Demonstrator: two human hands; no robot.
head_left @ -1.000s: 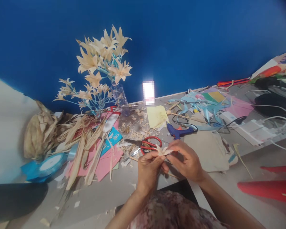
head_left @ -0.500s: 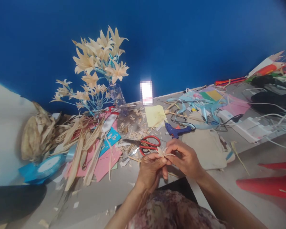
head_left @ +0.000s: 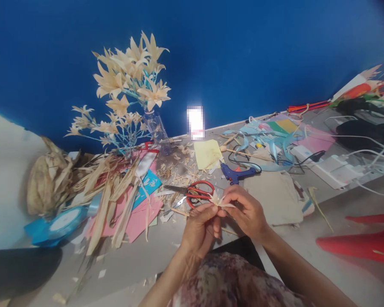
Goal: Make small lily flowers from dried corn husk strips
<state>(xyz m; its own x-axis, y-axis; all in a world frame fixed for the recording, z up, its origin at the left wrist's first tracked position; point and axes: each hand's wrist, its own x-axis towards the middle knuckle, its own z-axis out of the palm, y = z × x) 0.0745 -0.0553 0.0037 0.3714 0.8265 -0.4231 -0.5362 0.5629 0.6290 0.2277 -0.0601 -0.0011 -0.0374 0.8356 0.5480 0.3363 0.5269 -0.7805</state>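
Observation:
Between my two hands is a small cream husk flower, with pointed petals spread upward. My left hand pinches it from below between thumb and fingers. With thumb and fingertips closed, my right hand holds a petal at its right side. Just behind my left hand lie red-handled scissors, blades pointing left. A blue glue gun rests beyond my right hand. Finished cream flowers on blue stems stand in a clear plastic bottle at the back left.
Dried husk strips, pink paper and a blue ribbon roll lie on the left. To the right are a folded beige cloth, a white power strip with cables, and a red chair. A yellow paper lies near the wall.
My left fingers have shifted slightly left under the flower, and the flower has tilted a little, its petals showing more upright. My right hand still holds its right side.

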